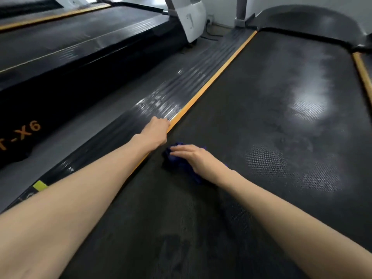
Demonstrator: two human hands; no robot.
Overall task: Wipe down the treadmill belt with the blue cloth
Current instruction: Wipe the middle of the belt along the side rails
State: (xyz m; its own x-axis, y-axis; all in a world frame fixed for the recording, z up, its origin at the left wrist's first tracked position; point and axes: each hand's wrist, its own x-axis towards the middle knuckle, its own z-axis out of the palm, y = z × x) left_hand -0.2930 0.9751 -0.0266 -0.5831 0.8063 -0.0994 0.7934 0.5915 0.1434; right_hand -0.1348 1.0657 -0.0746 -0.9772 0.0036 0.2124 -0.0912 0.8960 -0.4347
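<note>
The black treadmill belt (271, 121) fills the middle and right of the view, with pale shiny patches further up. A crumpled blue cloth (177, 163) lies on the belt near its left edge. My right hand (196, 158) presses flat on top of the cloth, fingers pointing left, covering most of it. My left hand (156, 130) rests on the orange strip (211, 81) and ribbed side rail at the belt's left edge, fingers curled over it, just above the cloth.
A ribbed black side rail (161, 101) runs left of the belt. A second treadmill (80, 49) with a white column stands further left across a grey floor gap. Another orange strip (362, 71) borders the belt's right side. The motor hood (306, 21) sits at the far end.
</note>
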